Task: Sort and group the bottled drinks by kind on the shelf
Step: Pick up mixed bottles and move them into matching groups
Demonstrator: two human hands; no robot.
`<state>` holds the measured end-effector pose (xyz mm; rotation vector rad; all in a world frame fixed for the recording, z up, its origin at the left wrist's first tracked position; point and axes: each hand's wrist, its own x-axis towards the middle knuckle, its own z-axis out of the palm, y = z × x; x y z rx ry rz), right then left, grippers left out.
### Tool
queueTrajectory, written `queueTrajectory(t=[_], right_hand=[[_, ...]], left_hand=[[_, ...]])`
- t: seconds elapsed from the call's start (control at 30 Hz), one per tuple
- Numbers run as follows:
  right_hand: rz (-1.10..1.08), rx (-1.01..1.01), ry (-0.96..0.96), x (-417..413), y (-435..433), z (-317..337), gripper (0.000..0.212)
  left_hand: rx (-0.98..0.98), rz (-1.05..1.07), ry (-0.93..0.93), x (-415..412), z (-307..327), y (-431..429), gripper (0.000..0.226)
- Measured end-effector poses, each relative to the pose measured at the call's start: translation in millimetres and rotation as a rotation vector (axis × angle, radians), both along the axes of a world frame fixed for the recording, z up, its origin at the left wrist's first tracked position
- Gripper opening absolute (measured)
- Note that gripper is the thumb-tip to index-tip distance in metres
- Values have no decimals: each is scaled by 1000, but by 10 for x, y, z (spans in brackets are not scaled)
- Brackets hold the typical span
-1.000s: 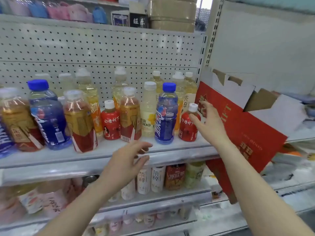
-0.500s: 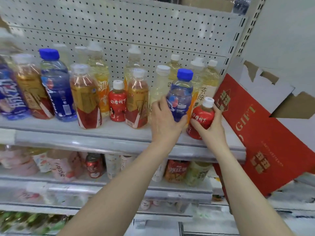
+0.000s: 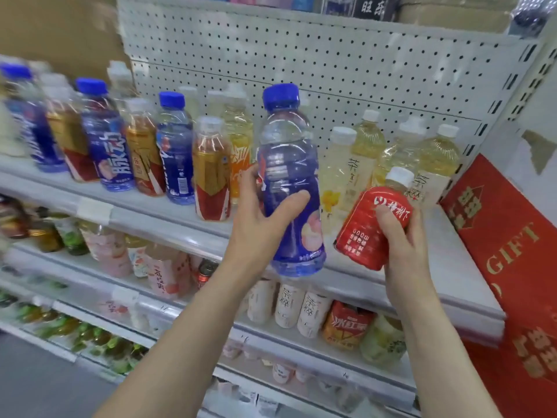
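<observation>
Both bottles have left the shelf [image 3: 446,260] since half a second ago. Left hand [image 3: 259,224] is wrapped around the blue-capped bottle [image 3: 289,182], holding it upright in front of the shelf edge. Right hand [image 3: 401,236] is clamped on the small red bottle [image 3: 367,224], tilted with its white cap up and to the right. Pale yellow bottles [image 3: 361,158] stand behind them, amber and blue bottles [image 3: 174,152] to the left, and a red gift box [image 3: 512,236] leans at the right.
</observation>
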<state>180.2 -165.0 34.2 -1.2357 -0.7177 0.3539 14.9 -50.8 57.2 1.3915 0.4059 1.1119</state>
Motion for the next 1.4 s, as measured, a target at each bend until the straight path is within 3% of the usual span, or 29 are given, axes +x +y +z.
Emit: queueTrajectory(t=[0.17,0.37,0.5,0.67,0.9,1.17,1.4], right_hand=[[249,-12,110,-507,355,-277,33],[514,-201,141,-1411,978,-640,48],[629,-289,132,-2155,1468,-771,29],[710,-316,100,-3004,2064,-781,42],[748,-324,42,-3906,3002,-751,44],[790,-296,-20,-4533,4187,-704,42],[781,-261,3,-4851,5243,-527,38]], left_hand=[[-170,155,132,-824,-568,104,77],[-389,324,101,-1826,-1067,250,62],[-436,405,64,-2555,-1192,518,53],[-506,465,18,-3441,-1185,943,43],[-444,559,10,-4400,-1159,1667,48],[-337,644,60,-5088,-1184,2856,78],[-280,617,53,-5362,-1008,4043,58]])
